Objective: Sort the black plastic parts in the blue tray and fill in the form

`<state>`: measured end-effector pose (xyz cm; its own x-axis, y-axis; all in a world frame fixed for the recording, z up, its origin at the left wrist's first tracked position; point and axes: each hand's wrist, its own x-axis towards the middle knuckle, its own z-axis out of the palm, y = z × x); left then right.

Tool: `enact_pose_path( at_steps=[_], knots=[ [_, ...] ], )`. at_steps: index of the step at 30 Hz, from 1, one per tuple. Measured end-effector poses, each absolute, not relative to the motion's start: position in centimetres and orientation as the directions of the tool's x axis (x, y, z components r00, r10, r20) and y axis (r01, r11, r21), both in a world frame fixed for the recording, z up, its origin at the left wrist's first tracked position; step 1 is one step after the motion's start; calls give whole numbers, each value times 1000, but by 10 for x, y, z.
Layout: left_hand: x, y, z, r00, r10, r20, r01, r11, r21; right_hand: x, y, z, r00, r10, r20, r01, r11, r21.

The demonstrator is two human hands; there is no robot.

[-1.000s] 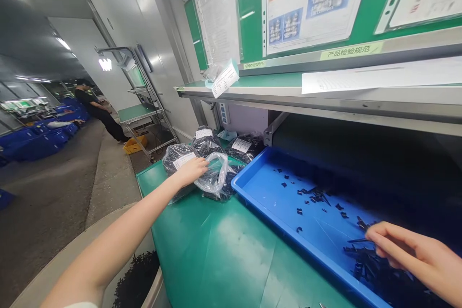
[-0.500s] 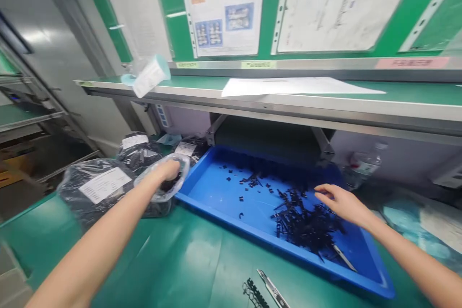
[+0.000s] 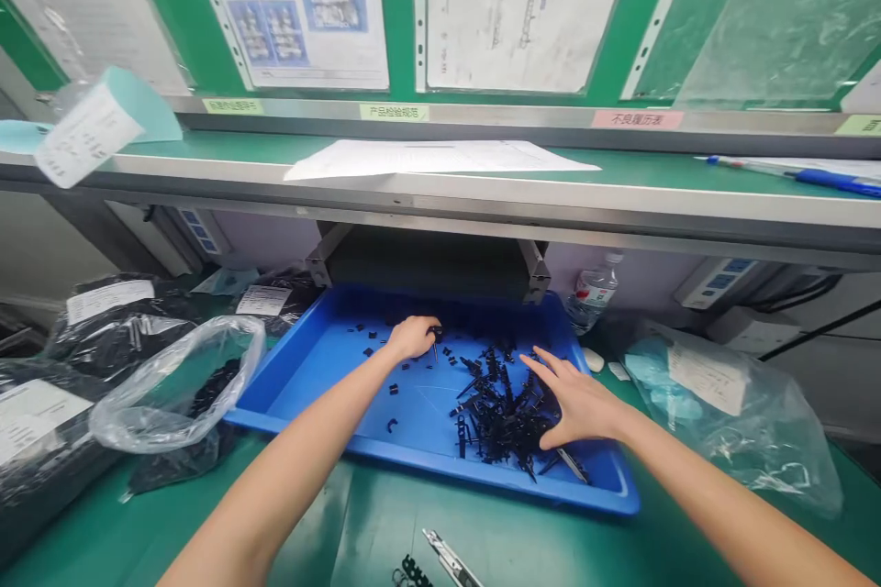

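My left hand [image 3: 411, 337] rests inside the blue plastic tray [image 3: 427, 463], its gathered fingers at a small black plastic part [image 3: 435, 331]. Scattered small black parts [image 3: 392, 390] lie around it. My right hand [image 3: 578, 405], fingers spread, presses at the edge of a heap of black plastic parts [image 3: 499, 413]. A thin metal tool [image 3: 573, 466] lies beneath that hand's heel. To the left of the tray lies a clear plastic bag [image 3: 175, 385] with black parts inside, its mouth open. Neither hand touches it.
Black-filled labelled bags [image 3: 114, 330] pile up at the left, and a clear bag with blue contents [image 3: 722, 413] lies at the right. A water bottle [image 3: 593, 291] stands behind the tray. A metal-bladed cutter [image 3: 451, 559] lies in front. A shelf [image 3: 440, 188] overhangs the tray.
My left hand has left the clear bag's mouth and moved into the tray. My right hand has come down onto the heap. The view has turned right and tilted down.
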<state>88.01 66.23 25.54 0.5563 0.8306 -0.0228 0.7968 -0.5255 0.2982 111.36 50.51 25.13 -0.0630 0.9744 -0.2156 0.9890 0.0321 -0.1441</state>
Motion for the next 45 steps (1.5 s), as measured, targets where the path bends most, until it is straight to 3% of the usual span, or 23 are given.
enact_pose_path(
  at_steps=[7, 14, 21, 26, 30, 37, 45],
  knots=[
    [920, 673, 279, 796, 581, -170, 580, -651, 489, 1139, 531, 253, -134, 920, -368, 986, 87, -140],
    [980, 673, 271, 869, 389, -307, 494, -731, 471, 1121, 531, 270, -58, 863, -501, 998, 40, -47],
    [984, 645, 272, 898, 223, -378, 411, -730, 546, 1114, 503, 249, -87, 897, -433, 966, -30, -255],
    [954, 628, 270, 890, 248, -382, 436, -708, 556, 1106, 482, 233, -57, 958, -281, 916, -62, -396],
    [927, 613, 265, 880, 250, -405, 428, -787, 444, 1103, 479, 225, -36, 963, -266, 892, -89, -444],
    [928, 589, 249, 854, 351, -383, 408, -910, 74, 1094, 486, 218, -21, 980, -196, 933, -51, -357],
    [945, 585, 254, 841, 371, -394, 412, -911, 22, 1095, 477, 208, 55, 998, -38, 900, -66, -431]
  ],
)
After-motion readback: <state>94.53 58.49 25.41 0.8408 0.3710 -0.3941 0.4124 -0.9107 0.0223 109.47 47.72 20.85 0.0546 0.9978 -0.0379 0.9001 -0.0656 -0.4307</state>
